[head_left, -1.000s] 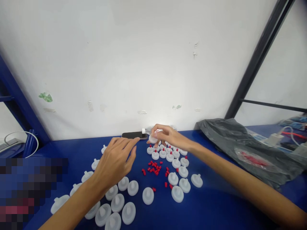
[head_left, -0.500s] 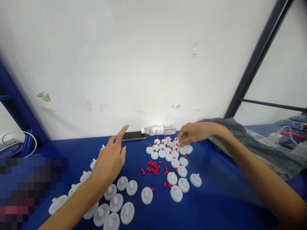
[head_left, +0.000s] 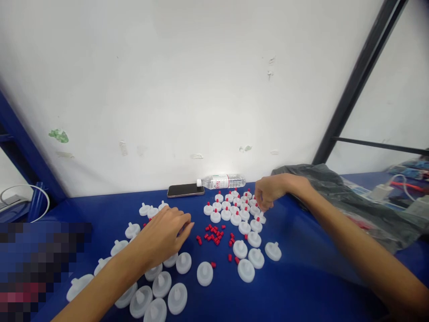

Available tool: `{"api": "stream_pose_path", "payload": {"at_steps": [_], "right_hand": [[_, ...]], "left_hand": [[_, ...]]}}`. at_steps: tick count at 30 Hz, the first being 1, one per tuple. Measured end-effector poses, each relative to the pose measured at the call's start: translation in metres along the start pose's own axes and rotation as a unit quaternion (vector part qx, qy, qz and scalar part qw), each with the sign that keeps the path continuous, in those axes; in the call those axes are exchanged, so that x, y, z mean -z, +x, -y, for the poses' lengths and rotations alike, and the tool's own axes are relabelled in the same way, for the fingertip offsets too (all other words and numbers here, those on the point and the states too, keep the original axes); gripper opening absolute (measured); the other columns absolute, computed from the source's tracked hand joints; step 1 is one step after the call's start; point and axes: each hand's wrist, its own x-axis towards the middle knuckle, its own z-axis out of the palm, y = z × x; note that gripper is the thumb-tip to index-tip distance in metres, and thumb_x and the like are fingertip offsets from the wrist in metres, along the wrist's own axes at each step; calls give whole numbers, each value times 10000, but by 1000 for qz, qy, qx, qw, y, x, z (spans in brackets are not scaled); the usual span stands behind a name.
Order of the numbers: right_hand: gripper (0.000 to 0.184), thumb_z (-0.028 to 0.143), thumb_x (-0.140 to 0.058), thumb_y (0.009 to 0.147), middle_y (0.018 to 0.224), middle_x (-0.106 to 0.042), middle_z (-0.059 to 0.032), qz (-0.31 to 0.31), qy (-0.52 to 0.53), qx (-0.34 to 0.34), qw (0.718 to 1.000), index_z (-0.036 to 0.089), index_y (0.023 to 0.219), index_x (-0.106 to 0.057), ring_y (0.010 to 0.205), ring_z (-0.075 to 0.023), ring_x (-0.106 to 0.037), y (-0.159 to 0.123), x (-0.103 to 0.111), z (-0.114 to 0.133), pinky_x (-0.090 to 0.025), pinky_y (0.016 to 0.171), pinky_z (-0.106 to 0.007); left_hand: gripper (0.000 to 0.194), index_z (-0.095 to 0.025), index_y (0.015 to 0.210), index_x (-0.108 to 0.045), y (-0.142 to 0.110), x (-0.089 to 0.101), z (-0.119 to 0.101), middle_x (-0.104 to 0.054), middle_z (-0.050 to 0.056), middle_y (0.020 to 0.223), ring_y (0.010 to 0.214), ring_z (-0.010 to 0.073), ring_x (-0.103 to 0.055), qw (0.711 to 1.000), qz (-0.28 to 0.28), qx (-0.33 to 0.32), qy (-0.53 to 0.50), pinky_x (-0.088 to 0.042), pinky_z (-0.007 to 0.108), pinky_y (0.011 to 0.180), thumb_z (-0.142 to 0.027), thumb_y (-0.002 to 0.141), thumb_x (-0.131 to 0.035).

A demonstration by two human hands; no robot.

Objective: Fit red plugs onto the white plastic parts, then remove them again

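Over the left group of white discs with short spouts (head_left: 161, 284), my left hand (head_left: 167, 230) hovers with its fingers loosely bent and the thumb apart from them. Nothing shows between its fingers. My right hand (head_left: 270, 192) is at the right edge of the rear disc group, its fingertips together and pointing down just above a white disc (head_left: 261, 218). Whatever is pinched there is hidden by the fingers. Many discs in this group carry a red cap on the spout, such as a capped disc (head_left: 235, 219). Loose red caps (head_left: 214, 236) lie between the hands.
A phone (head_left: 185, 190) and a lying clear plastic bottle (head_left: 223, 181) rest by the wall. Grey plastic sheeting (head_left: 335, 192) covers the table's right side. Bare-spouted discs (head_left: 246, 271) lie in front of the capped ones. A dark post (head_left: 358, 85) rises at right.
My left hand has come down and right, its raised fingers now bent, uncovering the phone and discs behind. My right hand has shifted slightly right, with its fingertips lower over the disc.
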Motion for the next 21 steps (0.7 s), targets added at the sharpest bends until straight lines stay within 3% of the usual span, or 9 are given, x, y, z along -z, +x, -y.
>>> {"api": "stream_pose_path", "payload": {"at_steps": [5,10,15,21], "right_hand": [[125,284,-734,741,804,-777,-62,-75,-9,55,996,184,793,-787,779,-246,-716,-15,0,17,-472,624,-296],[98,299,-776,751,788,-780,-18,-52,7,189,981,222,808,-798,715,-204,-714,-26,-16,47,-462,570,-260],[97,110,-758,725,664,-747,-16,-27,-6,159,987,201,735,-791,548,-175,-665,-26,-38,71,-413,476,-245],[94,128,-797,708,761,-772,-48,-54,-99,139,984,179,786,-808,683,-202,-695,-22,-44,75,-403,516,-250]], "left_hand": [[316,-213,652,-508,-2,5,-5,-599,3,638,600,169,-519,999,25,-2,-26,-414,337,666,-288,959,-486],[376,-216,606,-454,-5,8,-9,-570,10,601,627,182,-512,1000,22,-4,-11,-417,355,684,-361,949,-507],[464,-209,522,-459,-7,6,-16,-569,36,539,643,207,-558,998,51,-20,16,-383,325,603,-376,953,-509],[449,-194,498,-528,-5,1,-22,-607,55,507,573,214,-580,993,78,-36,81,-311,318,536,-230,942,-479]]}}
